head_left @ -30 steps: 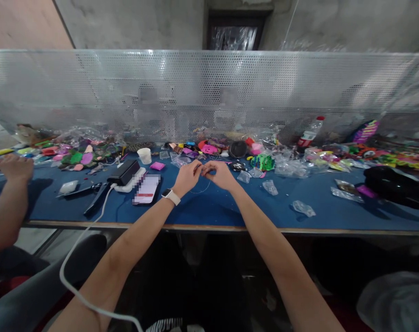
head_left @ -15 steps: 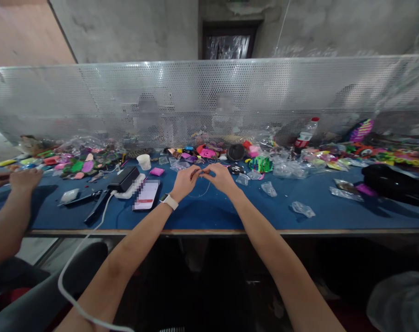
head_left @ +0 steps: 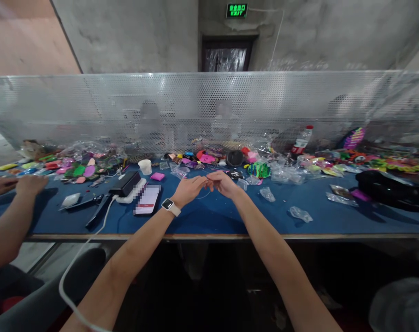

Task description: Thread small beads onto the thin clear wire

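Note:
Above the middle of the blue tabletop, my left hand (head_left: 191, 190) and my right hand (head_left: 225, 184) meet at the fingertips. The fingers of each are pinched together on something too small to make out. A thin pale thread (head_left: 204, 196) curves just below them; where its ends run is hidden. On my left wrist sits a watch with a light band (head_left: 171, 206). Left of that hand lies a phone (head_left: 147, 201) with its screen lit, and behind it a pink packet (head_left: 157, 176). Small clear plastic bags (head_left: 267, 194) lie right of my right hand.
Colourful craft pieces (head_left: 81, 170) line the back along a perforated metal screen (head_left: 181, 101). A white cup (head_left: 145, 167), a black box (head_left: 125, 183) with a white cable, a bottle (head_left: 302, 142) and a black pouch (head_left: 391, 189) stand around. Another person's hands (head_left: 31, 185) are at far left.
My view has tilted up slightly, so the exit sign shows. My left fingers have straightened and my right hand has turned a little; both remain together at the fingertips.

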The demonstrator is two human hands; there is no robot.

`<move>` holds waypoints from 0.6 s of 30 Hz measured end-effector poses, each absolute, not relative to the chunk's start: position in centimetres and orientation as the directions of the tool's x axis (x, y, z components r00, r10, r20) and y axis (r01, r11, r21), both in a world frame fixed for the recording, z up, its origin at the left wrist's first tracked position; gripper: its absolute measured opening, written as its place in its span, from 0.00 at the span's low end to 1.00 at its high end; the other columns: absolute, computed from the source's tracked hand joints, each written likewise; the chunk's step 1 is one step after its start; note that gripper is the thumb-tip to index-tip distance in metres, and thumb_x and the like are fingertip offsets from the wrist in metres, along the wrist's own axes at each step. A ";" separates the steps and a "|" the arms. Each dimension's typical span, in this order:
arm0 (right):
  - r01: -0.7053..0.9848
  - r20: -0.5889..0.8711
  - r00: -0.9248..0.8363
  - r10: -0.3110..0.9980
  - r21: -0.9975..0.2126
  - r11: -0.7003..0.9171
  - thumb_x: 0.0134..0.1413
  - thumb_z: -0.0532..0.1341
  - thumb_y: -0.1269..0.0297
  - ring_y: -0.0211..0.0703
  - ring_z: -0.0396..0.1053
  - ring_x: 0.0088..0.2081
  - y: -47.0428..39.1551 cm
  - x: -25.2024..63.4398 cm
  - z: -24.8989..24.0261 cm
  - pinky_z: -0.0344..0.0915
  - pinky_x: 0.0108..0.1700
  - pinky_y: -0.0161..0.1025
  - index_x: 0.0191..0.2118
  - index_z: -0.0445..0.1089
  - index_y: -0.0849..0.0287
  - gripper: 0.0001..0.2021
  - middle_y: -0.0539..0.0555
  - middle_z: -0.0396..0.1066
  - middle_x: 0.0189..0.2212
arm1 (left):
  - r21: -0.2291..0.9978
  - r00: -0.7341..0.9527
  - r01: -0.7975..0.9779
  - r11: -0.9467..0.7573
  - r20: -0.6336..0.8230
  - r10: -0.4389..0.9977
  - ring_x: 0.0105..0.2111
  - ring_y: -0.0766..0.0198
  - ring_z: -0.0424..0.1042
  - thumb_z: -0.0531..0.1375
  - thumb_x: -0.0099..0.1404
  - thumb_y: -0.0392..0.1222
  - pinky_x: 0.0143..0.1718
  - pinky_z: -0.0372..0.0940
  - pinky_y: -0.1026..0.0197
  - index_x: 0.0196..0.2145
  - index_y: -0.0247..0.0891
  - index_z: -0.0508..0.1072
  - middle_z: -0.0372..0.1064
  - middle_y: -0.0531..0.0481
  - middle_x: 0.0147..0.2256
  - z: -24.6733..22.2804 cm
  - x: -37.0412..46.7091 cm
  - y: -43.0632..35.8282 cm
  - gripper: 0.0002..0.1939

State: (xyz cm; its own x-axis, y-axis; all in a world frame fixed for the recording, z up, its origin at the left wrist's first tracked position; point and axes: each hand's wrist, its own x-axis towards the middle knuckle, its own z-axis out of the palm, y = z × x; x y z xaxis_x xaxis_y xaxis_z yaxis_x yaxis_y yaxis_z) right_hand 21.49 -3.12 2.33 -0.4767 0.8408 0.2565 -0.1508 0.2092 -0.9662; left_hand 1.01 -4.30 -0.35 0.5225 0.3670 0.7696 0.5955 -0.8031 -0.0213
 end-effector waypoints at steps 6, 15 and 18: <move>-0.114 0.352 -0.430 0.832 -0.935 0.337 0.52 0.74 0.45 0.40 0.70 0.26 -3.6 21.8 2.7 0.66 0.32 0.37 0.23 0.77 0.58 0.21 0.53 0.76 0.23 | 0.111 0.425 0.538 -0.836 0.820 0.382 0.35 0.63 0.79 0.50 0.83 0.45 0.35 0.67 0.63 0.47 0.39 0.75 0.79 0.48 0.37 -0.2 1.7 -4.9 0.14; 0.030 0.562 -0.263 0.785 -0.808 0.588 0.56 0.72 0.44 0.43 0.72 0.29 -3.3 21.0 2.4 0.69 0.38 0.41 0.31 0.78 0.57 0.19 0.50 0.76 0.25 | 0.290 0.248 0.563 -0.774 0.834 0.493 0.28 0.64 0.72 0.54 0.80 0.43 0.32 0.62 0.61 0.42 0.40 0.71 0.72 0.52 0.30 0.3 2.3 -5.1 0.09; 0.187 0.676 -0.190 0.712 -0.687 0.702 0.60 0.70 0.46 0.46 0.74 0.33 -3.7 20.8 2.5 0.71 0.43 0.44 0.33 0.79 0.56 0.17 0.53 0.78 0.29 | 0.369 0.216 0.532 -0.762 0.811 0.543 0.27 0.65 0.71 0.54 0.79 0.42 0.32 0.62 0.62 0.42 0.40 0.71 0.73 0.52 0.31 0.4 2.5 -5.1 0.08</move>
